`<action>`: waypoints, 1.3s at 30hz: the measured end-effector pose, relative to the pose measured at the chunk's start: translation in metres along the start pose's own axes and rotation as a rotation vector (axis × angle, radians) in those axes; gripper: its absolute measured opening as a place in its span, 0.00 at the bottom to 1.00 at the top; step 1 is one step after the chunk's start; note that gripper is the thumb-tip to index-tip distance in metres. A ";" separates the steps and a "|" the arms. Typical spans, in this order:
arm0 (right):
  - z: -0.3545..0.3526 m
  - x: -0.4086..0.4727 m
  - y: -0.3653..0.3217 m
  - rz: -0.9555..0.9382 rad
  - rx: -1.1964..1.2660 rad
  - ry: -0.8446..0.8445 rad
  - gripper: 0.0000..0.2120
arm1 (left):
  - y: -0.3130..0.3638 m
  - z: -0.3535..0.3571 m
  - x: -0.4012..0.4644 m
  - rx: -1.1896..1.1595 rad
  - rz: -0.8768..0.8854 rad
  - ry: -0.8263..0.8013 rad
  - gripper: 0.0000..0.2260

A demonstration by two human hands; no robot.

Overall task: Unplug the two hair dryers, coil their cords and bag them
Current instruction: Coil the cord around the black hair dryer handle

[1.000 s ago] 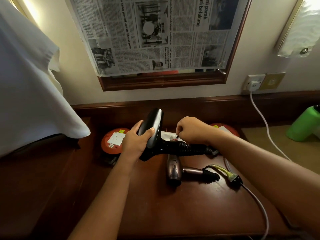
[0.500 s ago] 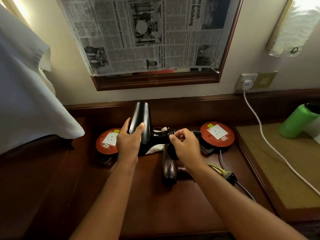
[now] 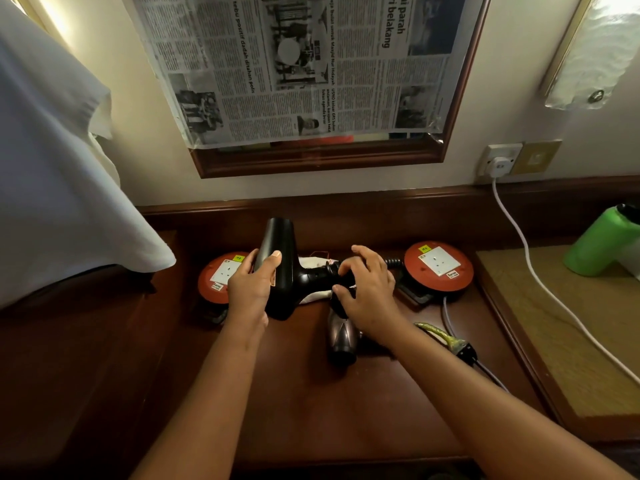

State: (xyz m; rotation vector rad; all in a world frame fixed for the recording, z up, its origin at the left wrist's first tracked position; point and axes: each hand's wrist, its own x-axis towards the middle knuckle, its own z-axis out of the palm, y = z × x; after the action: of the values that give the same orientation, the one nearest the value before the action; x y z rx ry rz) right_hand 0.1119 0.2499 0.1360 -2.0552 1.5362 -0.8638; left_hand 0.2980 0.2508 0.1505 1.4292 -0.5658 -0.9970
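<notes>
My left hand (image 3: 251,289) grips the barrel of a black hair dryer (image 3: 280,258), held above the wooden table (image 3: 311,410). My right hand (image 3: 367,292) curls around its handle, where the black coiled cord (image 3: 393,263) is wound. Beneath the dryer lies a white cloth bag (image 3: 313,265). A second, bronze hair dryer (image 3: 341,341) lies on the table just under my right wrist, its handle hidden by my arm. Its taped plug (image 3: 464,351) lies to the right.
Two red extension reels with sockets sit at the left (image 3: 221,275) and right (image 3: 438,268). A white cable (image 3: 530,271) runs from the wall socket (image 3: 498,164). A green bottle (image 3: 602,244) stands at the right, white cloth (image 3: 62,202) hangs at the left.
The black dryer has moved away from me toward the wall. My right hand slid along the handle and now wraps the cord-wound part. The view shifted slightly.
</notes>
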 end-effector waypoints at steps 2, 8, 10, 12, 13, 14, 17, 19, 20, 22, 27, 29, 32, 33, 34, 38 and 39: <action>-0.003 0.005 0.002 0.028 -0.027 -0.116 0.26 | -0.002 -0.005 0.002 0.002 -0.013 -0.009 0.25; -0.009 0.018 0.016 0.043 -0.262 -0.473 0.31 | -0.016 -0.024 0.006 0.002 -0.090 -0.051 0.24; -0.001 0.017 0.019 0.025 -0.275 -0.482 0.30 | -0.023 -0.030 0.005 0.001 -0.107 -0.053 0.23; 0.010 0.012 0.021 0.002 -0.269 -0.465 0.29 | -0.030 -0.036 0.003 -0.022 -0.128 -0.042 0.22; 0.016 0.009 0.023 -0.009 -0.271 -0.459 0.28 | -0.033 -0.040 0.002 -0.032 -0.140 -0.041 0.21; 0.021 0.006 0.024 -0.019 -0.273 -0.457 0.28 | -0.036 -0.044 0.000 -0.033 -0.146 -0.046 0.20; 0.041 -0.006 0.026 -0.009 -0.273 -0.454 0.26 | -0.050 -0.058 -0.003 0.029 -0.141 -0.073 0.18; 0.057 -0.016 0.026 0.020 -0.273 -0.451 0.26 | -0.060 -0.068 -0.001 0.098 -0.131 -0.085 0.18; 0.065 -0.021 0.026 0.037 -0.274 -0.450 0.26 | -0.064 -0.073 -0.001 0.133 -0.127 -0.096 0.17; 0.079 -0.031 0.027 0.064 -0.268 -0.444 0.25 | -0.074 -0.083 0.001 0.190 -0.132 -0.115 0.18; 0.110 -0.053 0.026 0.141 -0.237 -0.448 0.25 | -0.095 -0.105 0.007 0.332 -0.128 -0.153 0.22; 0.121 -0.062 0.024 0.171 -0.234 -0.437 0.25 | -0.102 -0.113 0.009 0.344 -0.113 -0.178 0.20; 0.136 -0.078 0.023 0.220 -0.225 -0.430 0.25 | -0.116 -0.123 0.016 0.392 -0.132 -0.213 0.19; 0.141 -0.083 0.024 0.236 -0.225 -0.431 0.26 | -0.121 -0.126 0.018 0.410 -0.146 -0.232 0.19; 0.145 -0.087 0.026 0.253 -0.223 -0.433 0.26 | -0.128 -0.128 0.022 0.428 -0.162 -0.250 0.20; 0.162 -0.095 0.038 0.321 -0.206 -0.429 0.27 | -0.152 -0.135 0.035 0.497 -0.212 -0.322 0.24; 0.166 -0.096 0.042 0.334 -0.201 -0.422 0.27 | -0.156 -0.135 0.038 0.496 -0.223 -0.338 0.24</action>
State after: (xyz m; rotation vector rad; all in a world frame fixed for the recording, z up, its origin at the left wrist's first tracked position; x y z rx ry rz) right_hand 0.1806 0.3253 -0.0318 -1.8741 1.6980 -0.1434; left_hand 0.3946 0.3142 -0.0247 1.7989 -0.9665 -1.3533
